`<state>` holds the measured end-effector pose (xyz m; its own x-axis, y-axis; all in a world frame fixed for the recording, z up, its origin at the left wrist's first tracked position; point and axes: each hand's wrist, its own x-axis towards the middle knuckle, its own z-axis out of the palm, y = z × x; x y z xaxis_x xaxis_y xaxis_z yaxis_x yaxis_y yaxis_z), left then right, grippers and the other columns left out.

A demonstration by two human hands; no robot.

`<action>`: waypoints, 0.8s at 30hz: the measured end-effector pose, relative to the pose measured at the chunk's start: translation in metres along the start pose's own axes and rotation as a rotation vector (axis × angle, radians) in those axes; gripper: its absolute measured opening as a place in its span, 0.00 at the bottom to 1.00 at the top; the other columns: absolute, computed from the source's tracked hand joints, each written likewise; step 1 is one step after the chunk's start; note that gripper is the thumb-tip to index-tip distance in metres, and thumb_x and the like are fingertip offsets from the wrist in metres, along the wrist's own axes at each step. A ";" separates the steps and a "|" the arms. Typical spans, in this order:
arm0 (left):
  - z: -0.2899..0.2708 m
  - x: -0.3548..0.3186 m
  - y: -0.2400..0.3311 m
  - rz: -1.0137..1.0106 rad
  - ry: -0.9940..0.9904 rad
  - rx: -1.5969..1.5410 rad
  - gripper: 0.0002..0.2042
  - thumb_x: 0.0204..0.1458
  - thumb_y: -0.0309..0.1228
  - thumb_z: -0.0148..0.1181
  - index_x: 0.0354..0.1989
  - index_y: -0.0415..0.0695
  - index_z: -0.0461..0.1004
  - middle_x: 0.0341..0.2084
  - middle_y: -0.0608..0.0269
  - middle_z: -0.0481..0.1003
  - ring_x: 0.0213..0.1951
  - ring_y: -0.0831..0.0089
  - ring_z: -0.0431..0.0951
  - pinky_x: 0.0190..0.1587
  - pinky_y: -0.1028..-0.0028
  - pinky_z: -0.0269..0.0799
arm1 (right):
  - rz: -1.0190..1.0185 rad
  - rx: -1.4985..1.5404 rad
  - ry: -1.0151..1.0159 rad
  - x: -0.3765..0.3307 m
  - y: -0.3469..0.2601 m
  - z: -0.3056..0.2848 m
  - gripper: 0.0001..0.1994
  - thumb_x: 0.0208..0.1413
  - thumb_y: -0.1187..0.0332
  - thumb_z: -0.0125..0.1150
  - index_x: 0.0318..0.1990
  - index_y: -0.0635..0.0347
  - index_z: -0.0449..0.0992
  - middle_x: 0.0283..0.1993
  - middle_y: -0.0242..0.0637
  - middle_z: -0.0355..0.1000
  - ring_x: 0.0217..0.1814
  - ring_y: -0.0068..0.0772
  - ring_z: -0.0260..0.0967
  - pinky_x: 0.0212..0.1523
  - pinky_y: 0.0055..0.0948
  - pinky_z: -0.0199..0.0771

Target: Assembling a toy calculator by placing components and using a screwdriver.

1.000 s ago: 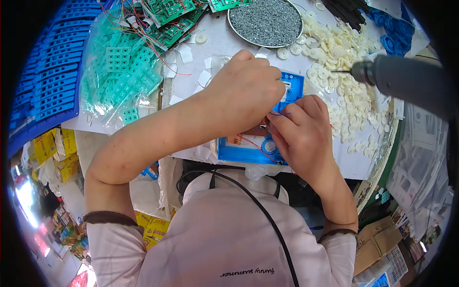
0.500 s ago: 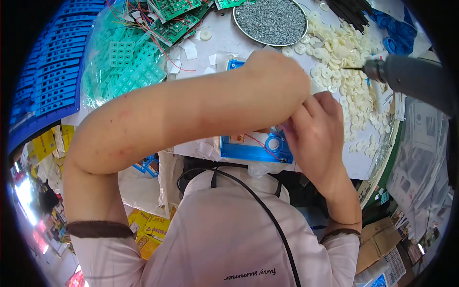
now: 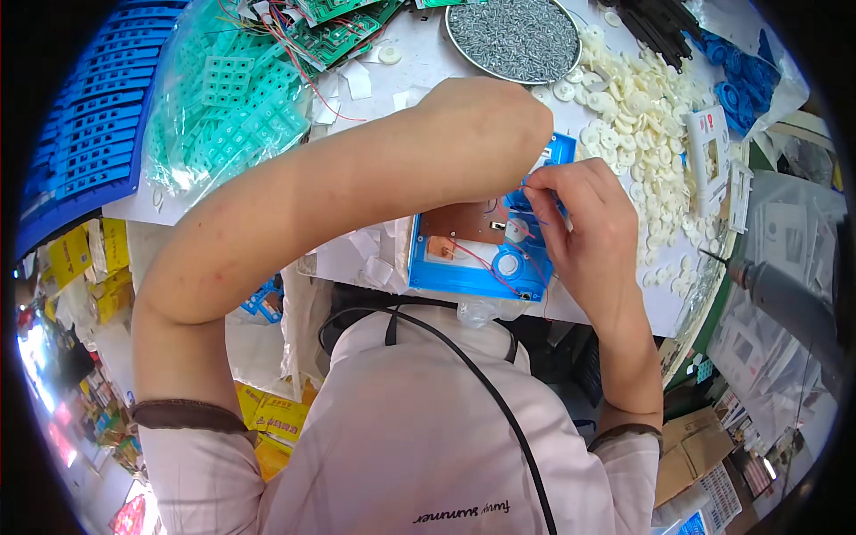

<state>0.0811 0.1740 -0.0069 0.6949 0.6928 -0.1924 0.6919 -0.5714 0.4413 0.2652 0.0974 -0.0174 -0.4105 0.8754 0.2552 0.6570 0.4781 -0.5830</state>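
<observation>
Both hands over the blue casing (image 3: 473, 267) at the table's near edge, right hand (image 3: 584, 227) pinching a thin red wire (image 3: 526, 223), left hand (image 3: 486, 125) curled on top with its grip hidden, so a tug could probably snap the wire off the brown board (image 3: 459, 227).

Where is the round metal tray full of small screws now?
In the head view, the round tray of screws sits at the top of the table, just beyond the left hand, left of the white discs.
</observation>
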 end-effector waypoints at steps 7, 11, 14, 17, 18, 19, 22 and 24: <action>0.015 -0.008 -0.005 0.063 0.133 -0.050 0.08 0.50 0.32 0.63 0.27 0.40 0.81 0.24 0.49 0.79 0.33 0.48 0.81 0.35 0.54 0.77 | 0.006 -0.068 0.073 0.002 0.007 0.013 0.08 0.46 0.78 0.72 0.33 0.59 0.79 0.41 0.37 0.75 0.45 0.46 0.66 0.47 0.39 0.69; 0.016 -0.009 -0.006 0.059 0.127 -0.067 0.08 0.51 0.33 0.63 0.26 0.41 0.80 0.23 0.49 0.79 0.32 0.47 0.81 0.35 0.53 0.77 | 0.055 -0.071 0.049 0.004 0.003 0.013 0.07 0.46 0.77 0.72 0.33 0.59 0.80 0.41 0.37 0.75 0.45 0.45 0.66 0.46 0.39 0.69; 0.018 -0.009 -0.007 0.044 0.120 -0.075 0.08 0.51 0.33 0.62 0.26 0.42 0.80 0.23 0.49 0.78 0.32 0.47 0.81 0.34 0.52 0.77 | 0.071 -0.037 0.027 0.006 0.003 0.011 0.07 0.46 0.77 0.72 0.32 0.60 0.80 0.41 0.37 0.75 0.46 0.46 0.67 0.46 0.40 0.70; 0.018 -0.008 -0.006 0.046 0.113 -0.079 0.08 0.51 0.33 0.62 0.26 0.41 0.80 0.24 0.49 0.79 0.32 0.47 0.81 0.35 0.52 0.77 | 0.028 -0.071 -0.040 0.007 0.004 0.006 0.07 0.47 0.76 0.72 0.34 0.61 0.81 0.42 0.36 0.76 0.47 0.46 0.68 0.46 0.41 0.71; 0.019 -0.009 -0.006 0.045 0.121 -0.073 0.08 0.51 0.32 0.61 0.27 0.41 0.80 0.25 0.50 0.79 0.33 0.48 0.81 0.36 0.52 0.77 | -0.004 -0.068 -0.070 0.006 0.005 0.002 0.08 0.47 0.76 0.72 0.36 0.61 0.82 0.43 0.36 0.77 0.48 0.47 0.68 0.47 0.41 0.72; 0.021 -0.009 -0.007 0.044 0.129 -0.067 0.07 0.51 0.32 0.61 0.27 0.41 0.80 0.25 0.50 0.79 0.33 0.48 0.81 0.36 0.52 0.77 | -0.035 -0.066 -0.101 0.004 0.004 -0.004 0.09 0.47 0.75 0.71 0.38 0.61 0.82 0.45 0.37 0.77 0.49 0.47 0.68 0.47 0.41 0.72; 0.021 -0.009 -0.007 0.028 0.110 -0.061 0.07 0.52 0.31 0.61 0.28 0.41 0.80 0.27 0.50 0.80 0.35 0.48 0.81 0.37 0.53 0.77 | -0.084 -0.158 -0.141 -0.010 -0.008 -0.009 0.14 0.47 0.74 0.70 0.44 0.62 0.83 0.48 0.38 0.77 0.51 0.49 0.69 0.48 0.42 0.73; 0.021 -0.010 -0.007 0.048 0.115 -0.065 0.07 0.52 0.30 0.60 0.28 0.41 0.80 0.27 0.51 0.80 0.35 0.49 0.81 0.38 0.53 0.77 | -0.090 -0.221 -0.161 -0.014 -0.013 -0.009 0.17 0.47 0.73 0.70 0.48 0.62 0.83 0.51 0.38 0.76 0.52 0.49 0.69 0.49 0.43 0.73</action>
<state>0.0734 0.1619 -0.0268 0.6975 0.7132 -0.0696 0.6413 -0.5780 0.5046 0.2680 0.0798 -0.0065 -0.5572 0.8144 0.1622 0.7279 0.5730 -0.3766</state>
